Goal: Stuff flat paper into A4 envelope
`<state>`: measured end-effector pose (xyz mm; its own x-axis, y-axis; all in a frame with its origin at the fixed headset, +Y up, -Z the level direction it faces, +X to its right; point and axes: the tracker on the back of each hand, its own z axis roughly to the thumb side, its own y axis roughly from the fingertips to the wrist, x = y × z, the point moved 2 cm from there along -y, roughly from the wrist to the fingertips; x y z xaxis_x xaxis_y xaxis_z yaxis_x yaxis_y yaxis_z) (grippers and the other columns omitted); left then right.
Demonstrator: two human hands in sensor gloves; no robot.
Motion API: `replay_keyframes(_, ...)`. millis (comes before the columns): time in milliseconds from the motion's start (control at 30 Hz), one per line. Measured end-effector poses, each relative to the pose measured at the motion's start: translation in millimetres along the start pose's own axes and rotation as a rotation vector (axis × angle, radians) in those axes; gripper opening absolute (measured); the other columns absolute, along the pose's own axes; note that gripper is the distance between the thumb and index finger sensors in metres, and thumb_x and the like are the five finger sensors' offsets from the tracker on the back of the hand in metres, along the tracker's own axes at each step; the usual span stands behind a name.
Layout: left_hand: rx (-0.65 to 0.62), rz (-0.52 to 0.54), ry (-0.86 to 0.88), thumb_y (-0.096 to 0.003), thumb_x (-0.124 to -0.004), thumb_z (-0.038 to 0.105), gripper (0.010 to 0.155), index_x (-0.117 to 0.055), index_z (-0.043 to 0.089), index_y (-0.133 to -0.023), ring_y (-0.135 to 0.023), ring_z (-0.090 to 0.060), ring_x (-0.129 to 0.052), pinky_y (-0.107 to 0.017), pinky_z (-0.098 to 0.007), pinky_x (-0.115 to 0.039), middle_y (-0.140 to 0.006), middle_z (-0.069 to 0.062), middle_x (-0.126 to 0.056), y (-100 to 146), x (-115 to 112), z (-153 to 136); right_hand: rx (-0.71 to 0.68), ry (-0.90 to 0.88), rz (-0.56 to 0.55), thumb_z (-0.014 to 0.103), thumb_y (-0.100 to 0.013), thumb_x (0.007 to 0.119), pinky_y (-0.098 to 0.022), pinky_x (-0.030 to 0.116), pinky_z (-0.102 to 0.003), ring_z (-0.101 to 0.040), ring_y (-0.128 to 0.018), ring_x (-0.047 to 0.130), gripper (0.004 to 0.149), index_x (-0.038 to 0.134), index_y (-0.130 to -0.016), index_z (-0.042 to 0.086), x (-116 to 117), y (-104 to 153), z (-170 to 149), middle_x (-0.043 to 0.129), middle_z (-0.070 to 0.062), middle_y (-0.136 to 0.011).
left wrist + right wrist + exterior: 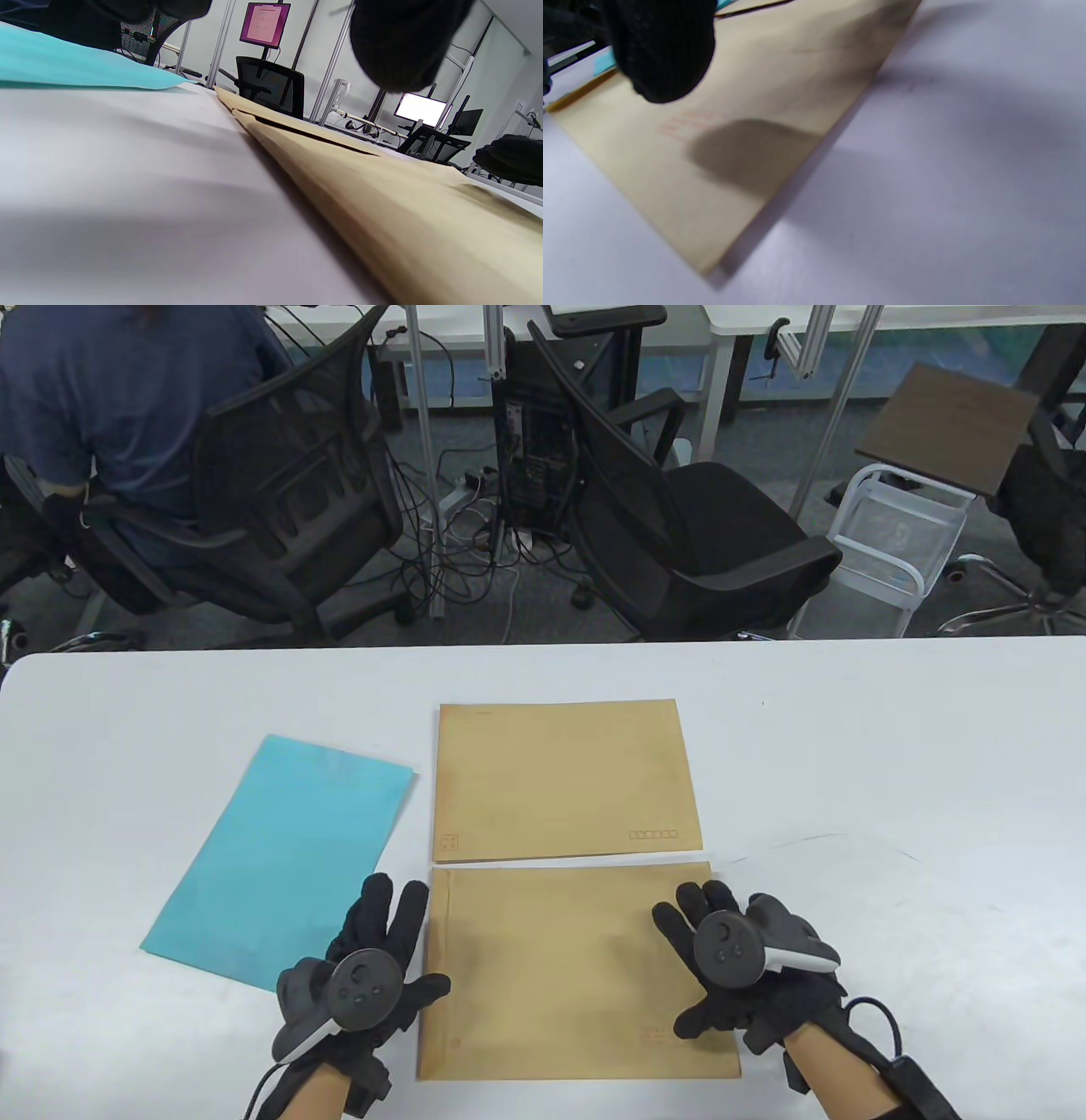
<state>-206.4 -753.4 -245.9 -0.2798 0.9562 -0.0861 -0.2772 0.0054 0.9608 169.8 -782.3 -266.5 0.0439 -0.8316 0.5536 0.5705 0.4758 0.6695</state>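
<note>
A brown A4 envelope (577,976) lies flat at the table's near edge. A second brown envelope (564,780) lies just behind it. A flat light-blue sheet of paper (280,857) lies to their left, at an angle. My left hand (399,950) is open with fingers spread over the near envelope's left edge (382,212). My right hand (691,963) is open with fingers spread over its right edge. In the right wrist view a fingertip (666,55) hovers above the envelope (780,84) and casts a shadow on it. Neither hand holds anything.
The white table (891,780) stretches wide to the right. Behind its far edge stand black office chairs (679,517), a seated person (110,415), cables and a white cart (899,534).
</note>
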Motion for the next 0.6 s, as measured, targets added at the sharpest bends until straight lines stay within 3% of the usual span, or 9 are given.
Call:
replay_keyframes(167,0.059,-0.039,-0.021,-0.0378,-0.082,0.059,0.105,-0.021,0.021,-0.114,-0.103,-0.052,-0.055,-0.068,-0.061,-0.061,-0.117,-0.025,-0.022,-2,-2,-7,-0.018,-0.026,0.031,0.052,-0.048,0.081,-0.057,0.001,-0.082,-0.058,-0.095,-0.013,0.111,-0.003,-0.110,0.015,10,-7,1,-0.012,-0.027,-0.110)
replay_keyframes(233,0.109,-0.030,-0.017,-0.0373,-0.081,0.061,0.105,-0.028,0.010,-0.111,-0.101,-0.050,-0.057,-0.068,-0.060,-0.061,-0.112,-0.022,-0.039,-2,1,-13,-0.020,-0.049,0.048,0.050,-0.048,0.082,-0.058,0.000,-0.081,-0.057,-0.095,-0.015,0.110,0.000,-0.111,0.014,15,-8,-2,-0.009,-0.027,-0.110)
replay_keyframes(300,0.156,-0.027,0.020,-0.0368,-0.082,0.061,0.102,-0.034,0.008,-0.110,-0.099,-0.051,-0.060,-0.067,-0.060,-0.061,-0.110,-0.022,-0.043,-1,6,-20,-0.007,-0.040,0.100,0.053,-0.049,0.080,-0.058,0.001,-0.081,-0.056,-0.095,-0.015,0.110,0.002,-0.113,0.011,21,-10,-6,-0.011,-0.026,-0.110)
replay_keyframes(600,0.575,-0.043,0.052,-0.0354,-0.081,0.066,0.121,-0.009,0.001,-0.108,-0.102,-0.061,-0.048,-0.067,-0.067,-0.057,-0.113,-0.032,-0.029,2,47,-100,-0.002,-0.132,0.108,0.052,-0.049,0.080,-0.056,-0.005,-0.078,-0.051,-0.092,-0.020,0.108,0.001,-0.112,0.014,24,-11,-10,-0.015,-0.020,-0.108)
